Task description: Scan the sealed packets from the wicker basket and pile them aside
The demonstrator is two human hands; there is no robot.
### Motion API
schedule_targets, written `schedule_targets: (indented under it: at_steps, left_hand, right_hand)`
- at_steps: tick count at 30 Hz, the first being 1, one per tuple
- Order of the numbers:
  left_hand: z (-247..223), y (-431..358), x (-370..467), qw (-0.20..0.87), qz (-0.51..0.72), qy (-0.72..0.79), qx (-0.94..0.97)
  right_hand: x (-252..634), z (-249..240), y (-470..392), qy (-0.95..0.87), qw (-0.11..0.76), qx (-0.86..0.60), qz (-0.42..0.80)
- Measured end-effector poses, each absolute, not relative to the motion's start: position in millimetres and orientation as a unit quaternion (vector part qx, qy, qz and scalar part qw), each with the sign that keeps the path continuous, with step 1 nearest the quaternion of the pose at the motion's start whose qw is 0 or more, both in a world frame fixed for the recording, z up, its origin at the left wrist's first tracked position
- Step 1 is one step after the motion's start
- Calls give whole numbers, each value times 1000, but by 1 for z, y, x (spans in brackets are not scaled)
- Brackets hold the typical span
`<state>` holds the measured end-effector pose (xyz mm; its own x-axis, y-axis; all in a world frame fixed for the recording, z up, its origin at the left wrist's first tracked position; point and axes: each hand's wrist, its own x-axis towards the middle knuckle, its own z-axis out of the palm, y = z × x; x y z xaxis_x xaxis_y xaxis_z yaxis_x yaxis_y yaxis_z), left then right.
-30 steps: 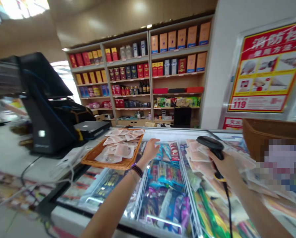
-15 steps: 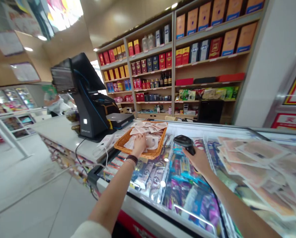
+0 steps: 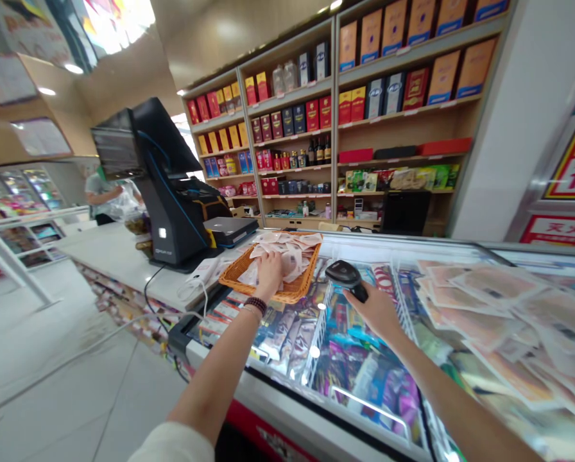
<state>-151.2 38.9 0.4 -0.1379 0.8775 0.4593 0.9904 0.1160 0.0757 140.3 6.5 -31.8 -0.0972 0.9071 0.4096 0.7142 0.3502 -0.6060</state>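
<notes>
Packets (image 3: 294, 260): heaped in wicker basket (image 3: 232, 276), on freezer (image 3: 287, 407) lid near terminal end. More of same spread across lid, right side, overlapping.

Largest first.

Shelving (image 3: 403, 131): spans back wall. Loaded with red, yellow, blue and tan boxes, plus some bottles.

Freezer: glass-topped. Packed with wrapped goods (image 3: 369, 378), split by white wire dividers.

Counter (image 3: 119, 247): butts up to freezer on left, pale top.

Co-worker (image 3: 102, 196): far left, beyond counter, with clear bag (image 3: 126, 202) at hands. Too small for detail.

Terminal (image 3: 157, 212): on counter, dark, twin screens on one stand. Flat dark box (image 3: 230, 232) just beside, between stand and basket.

Left hand (image 3: 269, 269): over basket, fingers down in packets, touching. Can't tell whether pinching one or only resting; fingertips hidden.

Right hand (image 3: 377, 311): wrapped round handle of scanner (image 3: 343, 274), firm grasp. Held above freezer glass, right of basket, apart from it. Head tipped up-left.

White cable (image 3: 206, 298): loops off counter, left of basket.

Beads (image 3: 256, 304): dark, round left wrist.
</notes>
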Motion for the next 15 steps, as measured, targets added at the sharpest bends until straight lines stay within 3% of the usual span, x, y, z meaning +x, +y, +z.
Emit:
schedule_targets:
  at_steps: [4,8,11,15]
  left_hand:
    - [8,33,-146,77,-281,-738,-608]
    - [6,43,-124,-30,-485,-673,-558]
    - [2,56,-88,-154,-617,-570,-521]
    - [-11,68,-30,-329,-669,-457,-485]
  right_hand:
    - [143,-31,8,-718,401,-548,155]
    - [150,-31,10,-691,441,-536,199]
    - [160,-30,10,-653,483,-526,250]
    - [177,-28,8,-576,543,-524,315]
